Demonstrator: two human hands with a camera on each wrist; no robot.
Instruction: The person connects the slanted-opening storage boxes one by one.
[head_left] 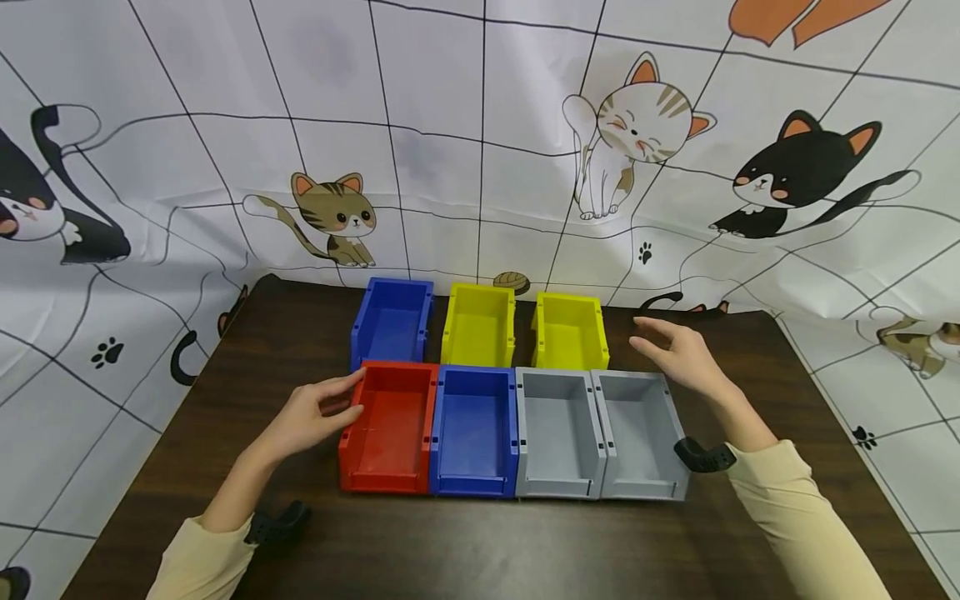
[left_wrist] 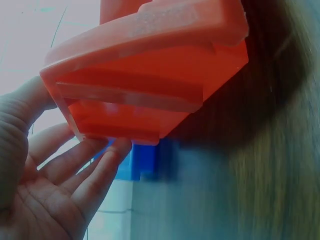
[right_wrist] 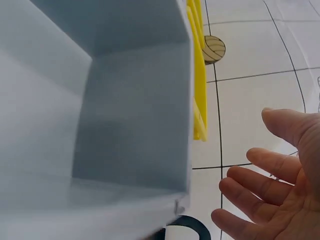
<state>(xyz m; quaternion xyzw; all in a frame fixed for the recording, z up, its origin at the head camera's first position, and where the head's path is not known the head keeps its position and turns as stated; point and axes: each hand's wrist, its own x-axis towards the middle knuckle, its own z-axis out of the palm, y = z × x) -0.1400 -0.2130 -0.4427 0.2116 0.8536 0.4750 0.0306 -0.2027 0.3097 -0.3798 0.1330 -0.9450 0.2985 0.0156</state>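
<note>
At the left end of the front row stands a red bin (head_left: 390,425). My left hand (head_left: 315,412) is at its left wall, with fingertips and thumb touching or very close to the upper edge. In the left wrist view the fingers (left_wrist: 95,182) extend against the outside of the red bin (left_wrist: 150,75). Above the back right corner of the right-hand grey bin (head_left: 641,433), my right hand (head_left: 686,358) hovers with fingers spread and holding nothing. The right wrist view has that hand (right_wrist: 280,185) apart from the grey bin (right_wrist: 135,120).
A blue bin (head_left: 475,433) and another grey bin (head_left: 558,433) complete the front row, side by side. Behind are a blue bin (head_left: 393,321) and two yellow bins (head_left: 478,325). All sit on a dark wooden table (head_left: 465,550), with a cat-patterned cloth (head_left: 442,175) rising behind.
</note>
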